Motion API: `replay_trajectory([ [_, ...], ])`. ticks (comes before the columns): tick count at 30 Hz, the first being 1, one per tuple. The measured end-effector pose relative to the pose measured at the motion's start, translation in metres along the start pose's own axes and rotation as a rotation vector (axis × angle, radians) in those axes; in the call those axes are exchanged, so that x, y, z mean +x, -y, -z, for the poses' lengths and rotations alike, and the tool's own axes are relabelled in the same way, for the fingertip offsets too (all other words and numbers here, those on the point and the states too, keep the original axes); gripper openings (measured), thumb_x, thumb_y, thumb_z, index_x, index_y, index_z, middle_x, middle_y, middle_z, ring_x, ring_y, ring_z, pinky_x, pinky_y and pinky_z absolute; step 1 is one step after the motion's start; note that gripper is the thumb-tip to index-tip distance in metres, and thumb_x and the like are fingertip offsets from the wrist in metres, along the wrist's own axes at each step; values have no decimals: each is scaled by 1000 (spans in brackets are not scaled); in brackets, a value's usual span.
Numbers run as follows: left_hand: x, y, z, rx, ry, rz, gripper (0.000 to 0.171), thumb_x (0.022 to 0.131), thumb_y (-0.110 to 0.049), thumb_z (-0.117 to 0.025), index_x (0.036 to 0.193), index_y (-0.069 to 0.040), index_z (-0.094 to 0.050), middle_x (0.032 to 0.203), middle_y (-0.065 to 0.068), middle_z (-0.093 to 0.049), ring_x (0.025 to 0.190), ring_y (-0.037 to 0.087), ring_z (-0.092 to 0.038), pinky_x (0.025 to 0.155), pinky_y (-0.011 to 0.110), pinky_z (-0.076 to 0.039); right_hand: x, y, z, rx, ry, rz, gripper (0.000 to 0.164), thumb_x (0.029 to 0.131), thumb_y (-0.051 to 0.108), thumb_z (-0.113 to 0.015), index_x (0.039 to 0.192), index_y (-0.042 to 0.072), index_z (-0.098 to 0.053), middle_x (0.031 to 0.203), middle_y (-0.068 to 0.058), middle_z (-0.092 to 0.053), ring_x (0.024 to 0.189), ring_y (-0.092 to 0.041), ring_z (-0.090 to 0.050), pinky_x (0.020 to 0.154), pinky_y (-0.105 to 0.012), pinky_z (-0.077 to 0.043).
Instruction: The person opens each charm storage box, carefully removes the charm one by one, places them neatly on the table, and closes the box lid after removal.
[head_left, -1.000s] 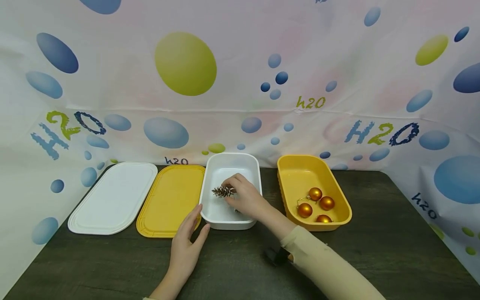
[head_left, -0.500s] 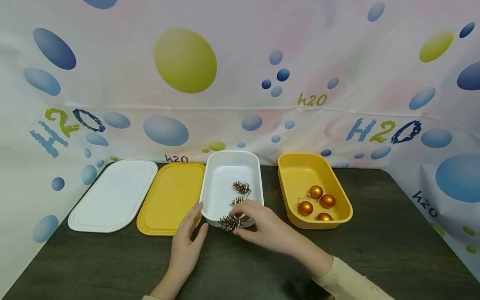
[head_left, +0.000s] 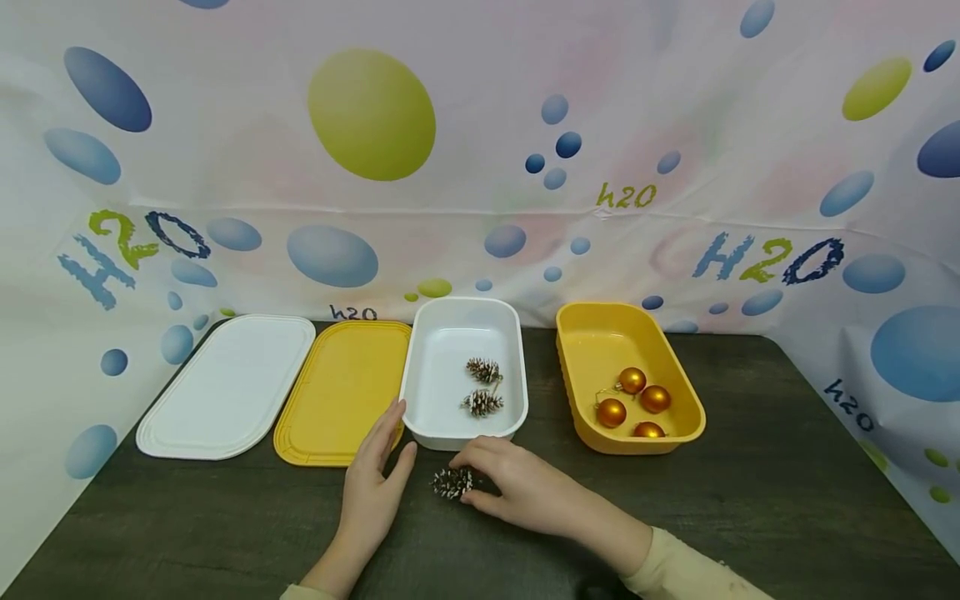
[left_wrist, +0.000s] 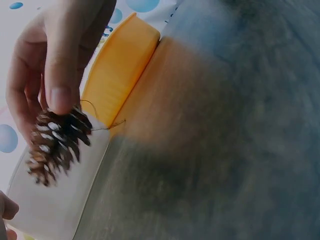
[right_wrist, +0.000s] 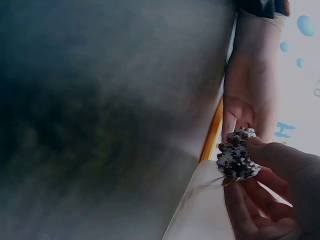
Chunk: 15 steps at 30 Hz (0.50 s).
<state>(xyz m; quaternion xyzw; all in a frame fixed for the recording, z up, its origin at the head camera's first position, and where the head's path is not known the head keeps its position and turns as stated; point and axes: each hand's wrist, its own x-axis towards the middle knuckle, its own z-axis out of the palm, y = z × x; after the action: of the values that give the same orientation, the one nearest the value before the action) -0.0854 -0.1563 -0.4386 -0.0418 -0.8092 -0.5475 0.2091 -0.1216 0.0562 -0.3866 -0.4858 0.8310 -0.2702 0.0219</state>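
A brown pine cone with white-tipped scales (head_left: 452, 482) is pinched between the thumb and fingers of my right hand (head_left: 525, 490), in front of the white container (head_left: 427, 367). A thin string loop trails from the cone in the left wrist view. Two more pine cones lie inside the white container: one (head_left: 483, 371) behind the other (head_left: 482, 403). My left hand (head_left: 372, 483) has relaxed fingers and holds nothing; its fingertips are at the container's near left corner. In the right wrist view the held pine cone (right_wrist: 239, 156) is in front of the left palm (right_wrist: 250, 95).
Right of the white container stands a yellow container (head_left: 600, 342) with several shiny orange baubles (head_left: 656, 399). On the left lie a yellow lid (head_left: 345, 392) and a white lid (head_left: 228, 387). A patterned backdrop (head_left: 480, 167) hangs behind the dark table (head_left: 225, 533).
My right hand has lifted a pine cone out of the white container and brought it toward me, over the near rim. The left hand has stayed at the container's corner.
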Motion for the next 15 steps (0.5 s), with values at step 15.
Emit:
replay_trajectory([
  [15,1,1,-1,25,4,4,54,91,-1,-62,142,-8,-45,147,8,-39,131,19,-39,101,14,-31,6,-5,-8,58,86,-49,25,91,20,-68,114,11,-64,111,4,-60,103,-4,-54,87,-19,-46],
])
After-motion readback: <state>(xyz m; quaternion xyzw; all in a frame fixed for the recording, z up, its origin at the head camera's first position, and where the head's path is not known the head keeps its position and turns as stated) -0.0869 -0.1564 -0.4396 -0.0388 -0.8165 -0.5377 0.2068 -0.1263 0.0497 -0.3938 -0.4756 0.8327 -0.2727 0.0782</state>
